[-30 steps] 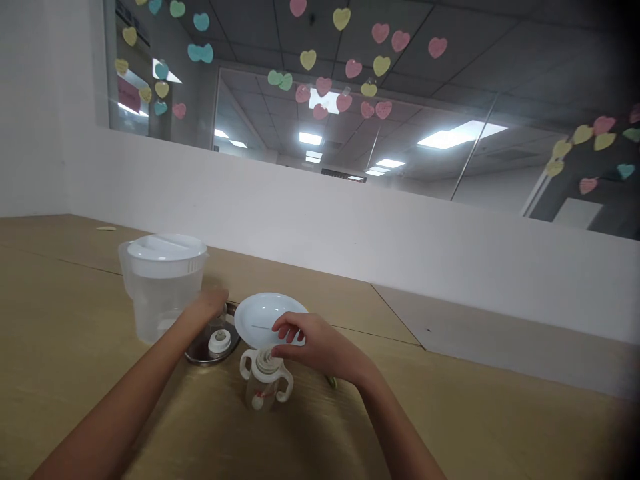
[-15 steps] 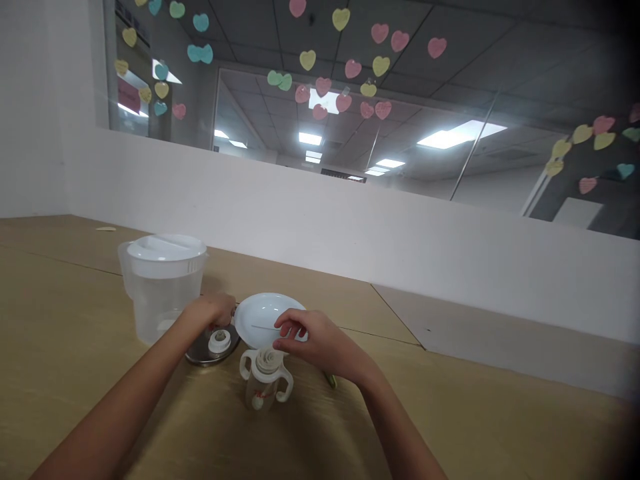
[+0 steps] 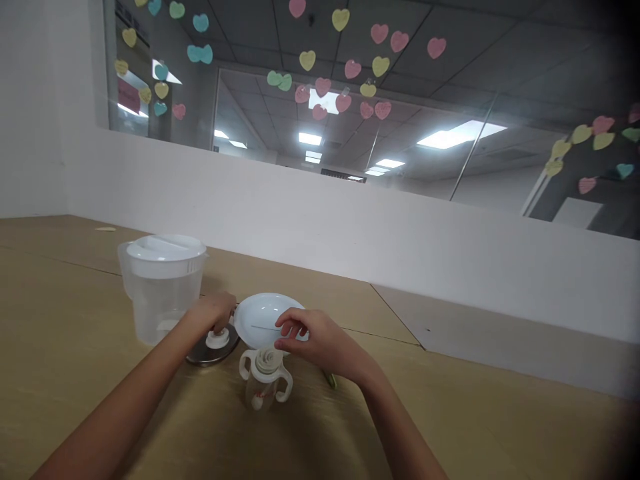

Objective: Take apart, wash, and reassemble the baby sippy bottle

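Observation:
A white bottle collar with a nipple (image 3: 217, 341) sits on a round dark metal plate (image 3: 207, 357). The fingers of my left hand (image 3: 216, 311) point down and close around the top of the nipple, which they mostly cover. My right hand (image 3: 313, 337) hovers by the near right rim of a white bowl (image 3: 260, 308), fingers curved and thumb apart. A thin pale line, perhaps a slim stick, shows inside the bowl near those fingertips. Just below the right thumb a clear two-handled baby bottle (image 3: 263, 390) stands upright with its top uncapped.
A lidded translucent pitcher (image 3: 167, 293) stands behind my left forearm. A small green-tipped thing (image 3: 330, 379) lies partly hidden under my right wrist. A white wall (image 3: 300, 207) with a window bounds the table (image 3: 400, 400) at the back.
My left hand has lowered its fingers onto the nipple, which showed uncovered before. The right hand, bowl and bottle have hardly moved.

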Motion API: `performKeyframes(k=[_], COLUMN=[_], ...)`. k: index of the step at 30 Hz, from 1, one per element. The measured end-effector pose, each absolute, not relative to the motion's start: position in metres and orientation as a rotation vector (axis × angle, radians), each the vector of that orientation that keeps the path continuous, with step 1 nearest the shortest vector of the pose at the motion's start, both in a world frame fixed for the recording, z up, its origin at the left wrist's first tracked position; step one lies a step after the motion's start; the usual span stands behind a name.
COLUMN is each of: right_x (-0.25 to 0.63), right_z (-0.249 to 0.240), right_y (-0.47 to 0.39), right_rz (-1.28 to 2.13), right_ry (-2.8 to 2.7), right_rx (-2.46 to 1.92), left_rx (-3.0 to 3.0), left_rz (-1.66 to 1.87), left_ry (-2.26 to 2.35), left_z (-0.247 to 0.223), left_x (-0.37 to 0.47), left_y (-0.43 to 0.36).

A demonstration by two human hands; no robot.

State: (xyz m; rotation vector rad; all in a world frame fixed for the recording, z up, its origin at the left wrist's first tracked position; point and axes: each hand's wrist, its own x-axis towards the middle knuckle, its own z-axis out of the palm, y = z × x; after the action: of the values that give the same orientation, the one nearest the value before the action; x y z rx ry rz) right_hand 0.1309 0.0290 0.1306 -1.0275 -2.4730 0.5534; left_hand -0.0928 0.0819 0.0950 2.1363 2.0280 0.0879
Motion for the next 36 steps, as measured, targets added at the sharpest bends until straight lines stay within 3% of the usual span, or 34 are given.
performKeyframes(k=[5, 8, 11, 14, 19, 31, 36], right_x=[0.131, 0.127, 0.120, 0.116, 0.118, 0.114, 0.117], right_z=[0.129, 0.128, 0.126, 0.125, 0.127, 0.133, 0.128], right_y=[0.029, 0.027, 0.022, 0.019, 0.022, 0.010, 0.011], right_rz=[0.529, 0.408, 0.306, 0.308, 0.309, 0.357, 0.234], right_ry=[-2.449, -2.364, -2.259, -2.222, -2.108, -1.823, -1.900], right_rx=[-1.010, -0.998, -0.897, -0.757, -0.802, -0.726, -0.746], left_rx=[2.220, 2.402, 2.649, 2.906, 3.078, 2.470, 2.485], left_rz=[0.104, 0.398, 0.697, 0.782, 0.899, 1.419, 1.407], left_ry=[2.107, 2.089, 1.801, 1.456, 1.377, 1.242, 1.136], left_z=[0.119, 0.138, 0.147, 0.142, 0.129, 0.145, 0.139], left_x=[-0.102, -0.093, -0.069, -0.044, -0.029, -0.033, -0.035], left_y=[0.061, 0.033, 0.007, -0.005, -0.002, 0.005, 0.006])
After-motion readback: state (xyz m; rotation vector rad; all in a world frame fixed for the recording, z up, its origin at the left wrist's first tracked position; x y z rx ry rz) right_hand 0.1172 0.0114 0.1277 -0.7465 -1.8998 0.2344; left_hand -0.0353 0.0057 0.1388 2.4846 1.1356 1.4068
